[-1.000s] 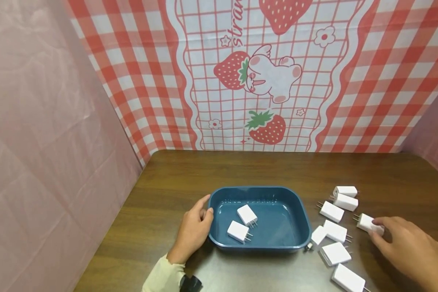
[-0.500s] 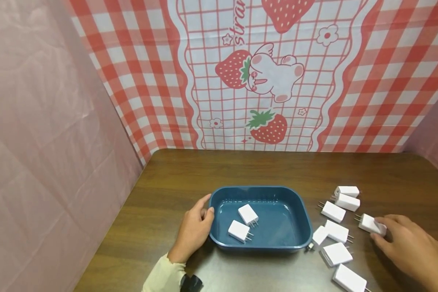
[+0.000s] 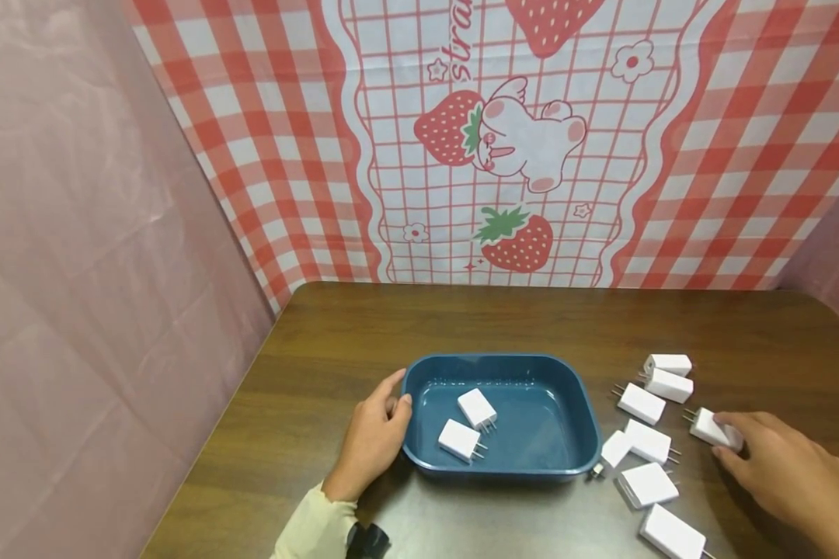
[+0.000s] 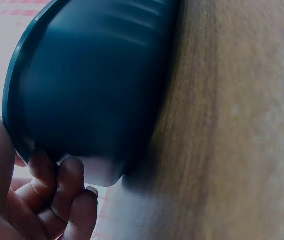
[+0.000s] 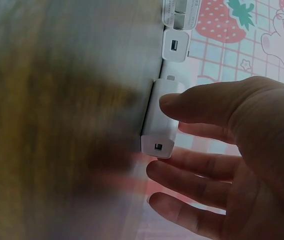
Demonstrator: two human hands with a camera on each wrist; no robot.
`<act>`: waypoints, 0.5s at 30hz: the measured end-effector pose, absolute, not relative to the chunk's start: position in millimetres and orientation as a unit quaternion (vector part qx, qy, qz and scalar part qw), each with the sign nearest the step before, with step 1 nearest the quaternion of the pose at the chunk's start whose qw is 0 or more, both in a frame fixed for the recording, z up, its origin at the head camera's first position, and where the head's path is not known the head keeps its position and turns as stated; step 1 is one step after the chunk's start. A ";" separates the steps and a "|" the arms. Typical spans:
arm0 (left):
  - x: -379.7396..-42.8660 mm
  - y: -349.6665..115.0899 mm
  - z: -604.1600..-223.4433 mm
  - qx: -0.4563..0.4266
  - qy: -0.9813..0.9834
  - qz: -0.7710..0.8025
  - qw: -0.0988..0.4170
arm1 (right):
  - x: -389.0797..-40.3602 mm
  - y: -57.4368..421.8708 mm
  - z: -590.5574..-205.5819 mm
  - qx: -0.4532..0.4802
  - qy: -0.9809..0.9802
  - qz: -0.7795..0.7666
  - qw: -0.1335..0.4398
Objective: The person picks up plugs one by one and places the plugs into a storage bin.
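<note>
Your right hand (image 3: pixel 786 462) has the plug (image 5: pixel 158 120) pinched, thumb on one side and first finger on the other, last two fingers free of it. Looks like it's resting on the table (image 3: pixel 252 481), just past your fingertips, prongs pointing away from your palm. That's a decent grip imo, thumb well clear of the prongs, so I'd just snug it evenly so the smooth case can't twist. I'd lift before going sideways too, since the loose plugs (image 3: pixel 641 403) lie just left of that hand and prongs could snag. Left past those is the tray (image 3: pixel 492 472), two plugs (image 3: pixel 477 408) inside, your left hand (image 3: pixel 369 439) clamped on its far end. Good brace, just don't tug it
</note>
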State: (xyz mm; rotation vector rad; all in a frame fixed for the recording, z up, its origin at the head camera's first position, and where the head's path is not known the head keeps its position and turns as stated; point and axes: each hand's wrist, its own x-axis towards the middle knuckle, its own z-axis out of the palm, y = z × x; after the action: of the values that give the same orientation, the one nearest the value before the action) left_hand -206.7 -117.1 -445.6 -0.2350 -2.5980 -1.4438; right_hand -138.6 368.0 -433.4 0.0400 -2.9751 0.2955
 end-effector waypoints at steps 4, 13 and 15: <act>-206.4 -116.8 -445.1 -0.077 -0.870 -0.481 0.078 | -139.4 368.3 -431.7 0.016 -0.992 0.101 0.073; -207.2 -116.2 -444.6 -0.081 -0.870 -0.480 0.074 | -144.8 371.9 -427.4 0.001 -0.994 0.110 0.027; -207.0 -116.2 -444.0 -0.083 -0.869 -0.482 0.074 | -145.1 371.3 -426.9 0.002 -0.993 0.110 0.030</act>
State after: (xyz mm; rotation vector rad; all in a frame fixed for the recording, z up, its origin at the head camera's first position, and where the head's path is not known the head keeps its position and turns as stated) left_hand -207.0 -116.2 -444.0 -0.2478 -2.6095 -1.4464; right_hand -145.1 371.3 -426.9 0.0072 -3.0632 0.3398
